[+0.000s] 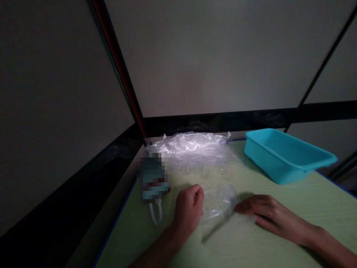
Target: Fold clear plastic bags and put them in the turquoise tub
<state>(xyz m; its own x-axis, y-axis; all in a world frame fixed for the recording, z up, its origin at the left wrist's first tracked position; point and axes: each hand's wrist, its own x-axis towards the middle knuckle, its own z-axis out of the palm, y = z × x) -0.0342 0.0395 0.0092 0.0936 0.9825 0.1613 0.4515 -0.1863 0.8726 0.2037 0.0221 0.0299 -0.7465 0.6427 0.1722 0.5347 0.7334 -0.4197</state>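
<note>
A clear plastic bag (219, 201) lies on the table between my two hands. My left hand (190, 204) is closed in a loose fist at the bag's left edge, its fingers curled over the plastic. From the right, my right hand (269, 214) pinches the bag's right edge between thumb and fingers, slightly blurred by motion. A thin dark line slants across the near part of the bag toward the right fingertips; I cannot tell whether it is an edge, a fold or a separate strip.
Behind the hands, a heap of crumpled clear plastic bags (195, 145) lies against the wall. A turquoise plastic basin (275, 163) stands at the back right. To the left is a pixelated greenish item (153, 178) with a white loop (156, 214). Light panels (217, 56) border the green tabletop (320, 219).
</note>
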